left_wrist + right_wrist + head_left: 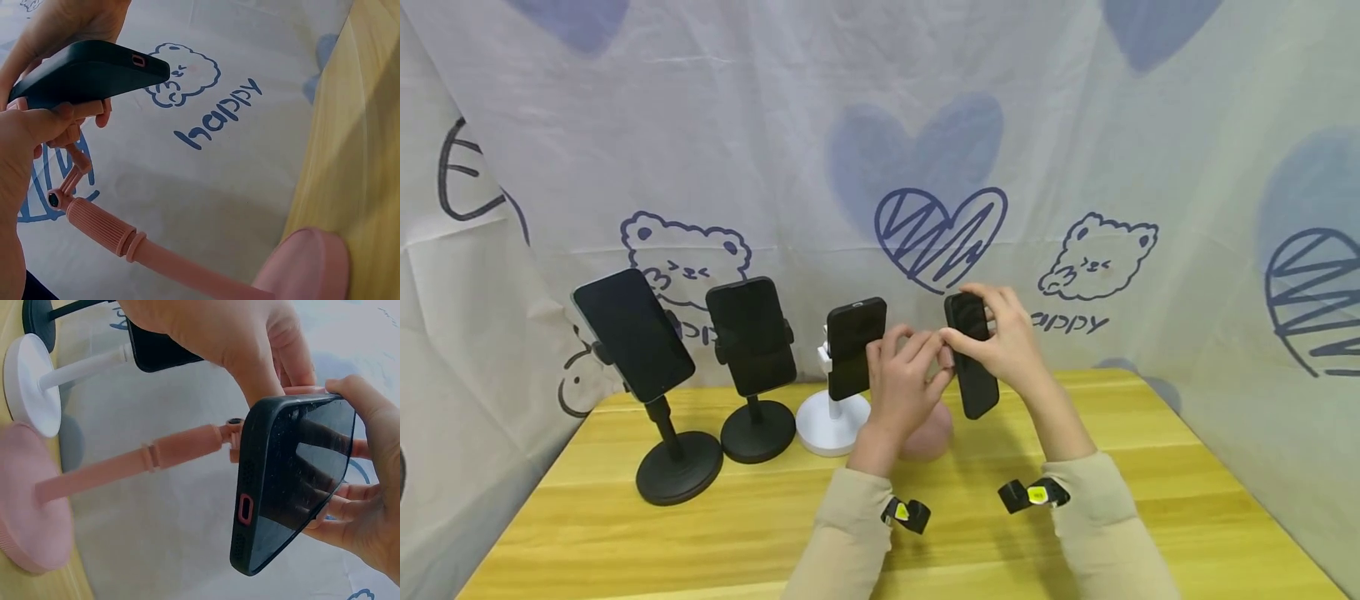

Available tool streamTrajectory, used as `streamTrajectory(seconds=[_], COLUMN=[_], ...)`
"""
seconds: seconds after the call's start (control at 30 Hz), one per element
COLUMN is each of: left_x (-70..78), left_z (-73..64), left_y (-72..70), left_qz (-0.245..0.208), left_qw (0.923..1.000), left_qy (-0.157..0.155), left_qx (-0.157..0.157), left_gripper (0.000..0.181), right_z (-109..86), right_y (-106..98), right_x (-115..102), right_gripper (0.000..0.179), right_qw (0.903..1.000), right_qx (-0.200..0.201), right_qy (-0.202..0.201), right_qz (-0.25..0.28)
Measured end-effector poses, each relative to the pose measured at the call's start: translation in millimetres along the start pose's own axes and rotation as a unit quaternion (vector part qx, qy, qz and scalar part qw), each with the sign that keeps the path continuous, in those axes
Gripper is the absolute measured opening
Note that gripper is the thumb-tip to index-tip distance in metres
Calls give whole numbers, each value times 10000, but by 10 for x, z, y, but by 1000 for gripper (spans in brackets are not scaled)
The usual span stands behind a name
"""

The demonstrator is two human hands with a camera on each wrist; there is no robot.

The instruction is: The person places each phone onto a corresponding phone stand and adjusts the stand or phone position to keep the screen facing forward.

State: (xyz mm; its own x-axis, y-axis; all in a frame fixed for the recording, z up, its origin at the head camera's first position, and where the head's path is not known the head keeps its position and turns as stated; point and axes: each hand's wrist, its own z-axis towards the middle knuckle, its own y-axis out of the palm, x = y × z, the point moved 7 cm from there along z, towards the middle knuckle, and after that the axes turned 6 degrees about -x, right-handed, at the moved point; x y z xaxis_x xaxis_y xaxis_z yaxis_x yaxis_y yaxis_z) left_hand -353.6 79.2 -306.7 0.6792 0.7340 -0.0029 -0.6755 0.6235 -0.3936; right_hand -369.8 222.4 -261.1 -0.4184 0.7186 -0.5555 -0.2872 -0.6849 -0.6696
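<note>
My right hand (1009, 340) holds a phone (976, 382) in a black case by its edges, thumb on one side and fingers on the other. Beside it, my left hand (901, 385) grips the clamp at the head of a pink phone stand (103, 226). In the left wrist view the phone's back lies against the pink clamp. The phone tilts, with its port end toward the right wrist camera and its dark screen (306, 469) facing out. Much of the clamp is hidden behind the fingers and the phone. The stand's round pink base (929, 435) rests on the table.
Left of the pink stand, a white stand (829, 427) and two black stands (758, 433) (679, 468) form a row, each bearing a phone. The wooden table (760, 533) meets a patterned cloth backdrop (790, 183) behind them. The white stand is close to my left hand.
</note>
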Motion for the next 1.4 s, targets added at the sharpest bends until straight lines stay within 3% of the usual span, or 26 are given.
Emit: streamTrajectory(seconds=[0.3, 1.1, 1.4], left_x=[14, 49, 6], left_z=[17, 5, 25], left_y=[4, 17, 39], left_qz=[-41, 142, -209], left_qw=[10000, 9996, 9977], left_qy=[-31, 2, -195], left_qx=[-36, -255, -608], left_gripper=[22, 26, 22], right_z=[3, 0, 25], right_y=[-38, -11, 43], right_x=[25, 111, 124], right_gripper=[65, 68, 68], right_qw=[9998, 9995, 9993], right_qx=[-193, -33, 235], right_qy=[63, 154, 279], right_qz=[-36, -261, -117])
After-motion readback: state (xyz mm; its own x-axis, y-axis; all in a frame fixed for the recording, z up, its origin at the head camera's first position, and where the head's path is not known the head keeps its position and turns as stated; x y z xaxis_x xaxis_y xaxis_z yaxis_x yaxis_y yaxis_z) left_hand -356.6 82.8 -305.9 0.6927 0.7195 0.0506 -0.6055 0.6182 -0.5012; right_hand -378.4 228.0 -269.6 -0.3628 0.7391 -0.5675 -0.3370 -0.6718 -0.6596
